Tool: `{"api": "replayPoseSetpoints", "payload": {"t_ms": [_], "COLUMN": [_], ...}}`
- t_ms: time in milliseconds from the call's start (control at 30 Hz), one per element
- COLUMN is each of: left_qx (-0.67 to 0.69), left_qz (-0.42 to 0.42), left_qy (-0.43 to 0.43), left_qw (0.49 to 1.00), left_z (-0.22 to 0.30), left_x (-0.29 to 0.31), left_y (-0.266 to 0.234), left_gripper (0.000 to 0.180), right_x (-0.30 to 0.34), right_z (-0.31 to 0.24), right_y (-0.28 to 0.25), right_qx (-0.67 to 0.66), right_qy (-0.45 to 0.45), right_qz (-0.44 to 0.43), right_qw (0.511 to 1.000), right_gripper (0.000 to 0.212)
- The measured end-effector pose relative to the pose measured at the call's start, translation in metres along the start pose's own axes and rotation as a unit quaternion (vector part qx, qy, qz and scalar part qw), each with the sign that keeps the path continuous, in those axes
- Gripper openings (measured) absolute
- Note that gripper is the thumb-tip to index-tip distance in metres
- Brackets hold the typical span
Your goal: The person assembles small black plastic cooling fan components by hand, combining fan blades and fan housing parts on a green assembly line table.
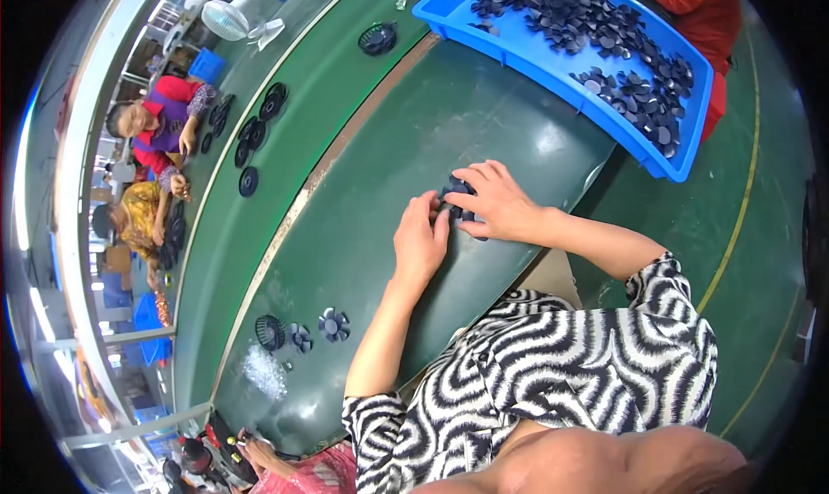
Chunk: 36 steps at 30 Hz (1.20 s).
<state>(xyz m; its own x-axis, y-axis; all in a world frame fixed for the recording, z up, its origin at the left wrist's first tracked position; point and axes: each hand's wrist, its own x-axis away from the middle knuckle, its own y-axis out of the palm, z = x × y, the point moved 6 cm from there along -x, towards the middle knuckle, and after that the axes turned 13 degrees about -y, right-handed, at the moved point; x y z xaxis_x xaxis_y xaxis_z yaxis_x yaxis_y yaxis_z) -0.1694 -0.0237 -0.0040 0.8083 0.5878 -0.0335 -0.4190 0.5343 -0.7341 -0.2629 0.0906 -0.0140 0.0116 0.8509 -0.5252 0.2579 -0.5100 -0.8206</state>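
Observation:
Over the green tabletop (380, 174), a small dark fan blade wheel (455, 190) sits between my two hands, partly covered by fingers. My left hand (418, 242) comes at it from the left, with thumb and fingertips closed against its near-left edge. From the right, my right hand (501, 202) curls its fingers over the top and far side. Whether more than one wheel lies under these fingers, I cannot tell. Further left on the table lie two loose fan blade wheels (334, 325) beside a round black fan grille (269, 332).
A blue tray (553, 88) heaped with dark fan blades stands at the far right. Small clear pieces (263, 373) are piled at the near left. Beyond the table, a green conveyor belt (315, 105) carries black round grilles (250, 136). Other people work across it and nearby.

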Motion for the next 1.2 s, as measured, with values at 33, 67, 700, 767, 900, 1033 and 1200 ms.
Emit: {"api": "replayPoseSetpoints", "payload": {"t_ms": [33, 67, 700, 767, 900, 1033, 1200], "left_qx": [-0.007, 0.050, 0.486, 0.486, 0.456, 0.369, 0.154], "left_qz": [0.004, 0.013, 0.053, 0.054, 0.074, 0.133, 0.285], "left_qy": [-0.006, -0.044, -0.242, -0.232, -0.220, -0.192, -0.060], "left_qw": [1.000, 0.998, 0.838, 0.841, 0.859, 0.900, 0.944], "left_z": [-0.007, -0.019, -0.022, -0.014, -0.011, -0.027, -0.044], "left_x": [-0.005, -0.010, 0.025, 0.030, 0.036, 0.044, 0.047], "left_y": [0.003, 0.002, -0.009, -0.015, -0.020, -0.027, -0.028], "left_gripper": [0.033, 0.031, 0.026, 0.026, 0.023, 0.021, 0.020], "right_x": [-0.002, -0.005, -0.033, -0.031, -0.033, -0.036, -0.042], "right_z": [-0.001, 0.001, -0.033, -0.031, -0.031, -0.026, -0.006], "right_y": [-0.002, -0.002, -0.002, -0.007, -0.013, -0.020, -0.046], "right_qx": [-0.008, -0.034, -0.078, -0.091, -0.100, -0.143, -0.153], "right_qy": [-0.005, -0.007, -0.026, -0.028, -0.032, -0.005, 0.077], "right_qz": [0.003, 0.000, 0.070, 0.087, 0.109, 0.098, 0.124], "right_qw": [1.000, 0.999, 0.994, 0.992, 0.988, 0.985, 0.977], "right_gripper": [0.064, 0.066, 0.047, 0.046, 0.042, 0.037, 0.029]}}
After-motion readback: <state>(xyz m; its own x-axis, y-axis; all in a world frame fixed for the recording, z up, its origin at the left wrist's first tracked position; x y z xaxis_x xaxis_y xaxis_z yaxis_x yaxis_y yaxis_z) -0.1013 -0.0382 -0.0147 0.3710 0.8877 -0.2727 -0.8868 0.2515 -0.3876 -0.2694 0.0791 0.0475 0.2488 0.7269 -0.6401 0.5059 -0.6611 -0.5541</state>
